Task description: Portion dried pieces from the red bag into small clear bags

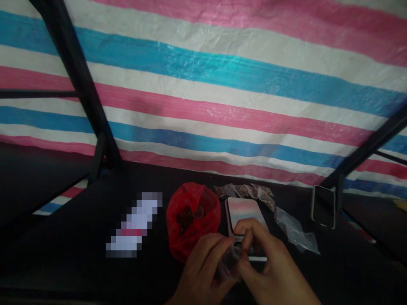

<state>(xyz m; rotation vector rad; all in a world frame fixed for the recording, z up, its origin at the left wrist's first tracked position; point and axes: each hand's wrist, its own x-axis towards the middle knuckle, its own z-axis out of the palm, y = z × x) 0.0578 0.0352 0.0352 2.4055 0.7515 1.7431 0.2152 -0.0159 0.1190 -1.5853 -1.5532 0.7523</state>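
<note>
Both hands met low at the middle of the view, over the near edge of the dark counter (79, 254). The left hand (203, 267) and right hand (270, 271) each pinched an edge of a small clear plastic bag (229, 264) between thumb and fingertips; each grip was closed on the film, the remaining fingers curled in loosely. The bag hung between the two hands just above the counter, crumpled and apparently empty, though the light was too dim to be sure. Pinching from both sides suggested the mouth of the bag was being worked apart, since thin film clings and needs an opposed pull.

Directly behind the hands lay a small flat scale (246, 216), its shiny platform reflecting the striped tarp (222, 84); the right hand covered its near end. Just left of it sat an open red plastic bag (192, 220) holding dark, small contents, mouth upward, within easy reach of the left hand. Behind the scale lay several filled small packets (244, 191) in a row, set aside away from the working spot. A spare clear bag (297, 231) lay flat to the right. Farther right, a phone (323, 206) leaned upright against a black frame post (365, 148), clear of the work.
</note>
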